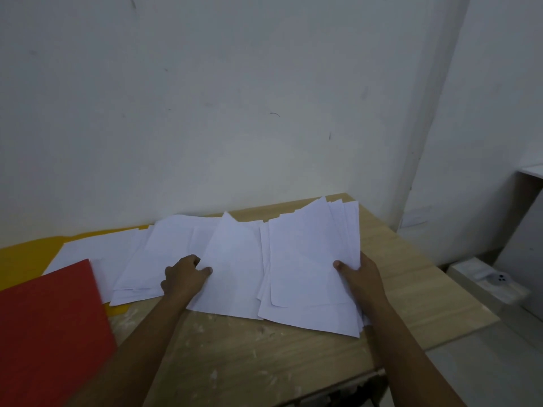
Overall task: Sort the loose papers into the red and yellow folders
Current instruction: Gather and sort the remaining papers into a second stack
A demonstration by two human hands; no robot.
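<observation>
The right hand [363, 277] gripped the right edge of a fanned stack of white sheets [314, 259], thumb on top and fingers curled beneath, while the left hand [183, 274] pinched the left edge of a single sheet [232, 274] lying just beside that stack. Both rested on a light wooden table [249, 356] set against a pale wall [235, 98]. The red folder [50, 324] lay closed at the near left of the table; its contents could not be seen. The yellow folder [20, 259] lay flat behind it, partly under the red one, with more loose papers [141, 259] spread over its right part and onto the table.
</observation>
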